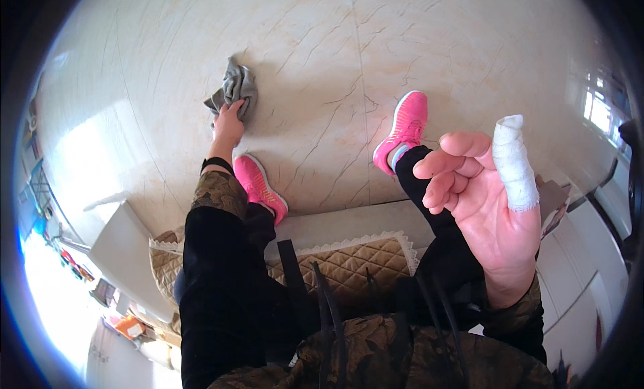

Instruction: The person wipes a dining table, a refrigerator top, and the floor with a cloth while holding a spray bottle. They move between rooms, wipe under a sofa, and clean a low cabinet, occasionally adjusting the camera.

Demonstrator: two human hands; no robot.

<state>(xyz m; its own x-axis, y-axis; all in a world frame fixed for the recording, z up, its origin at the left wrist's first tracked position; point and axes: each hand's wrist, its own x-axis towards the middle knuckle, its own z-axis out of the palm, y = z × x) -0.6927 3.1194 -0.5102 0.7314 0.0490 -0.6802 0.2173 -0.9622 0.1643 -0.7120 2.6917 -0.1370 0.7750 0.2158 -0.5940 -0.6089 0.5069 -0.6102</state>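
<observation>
Down to the left, my left hand grips a crumpled grey cloth above the pale marbled floor. The fingers are closed on the cloth's near edge, and a dark band circles the wrist. My right hand is raised at the right, palm up. Its fingers curl loosely apart with nothing in them. A white bandage wraps the right thumb. Nearest to the cloth is the pink shoe on my left foot; another pink shoe is on my right foot.
Below me is a seat with a brown quilted cover edged in white lace. A white panel stands at its left, and white cabinet fronts are at the right. Cluttered items, including an orange packet, lie at the lower left.
</observation>
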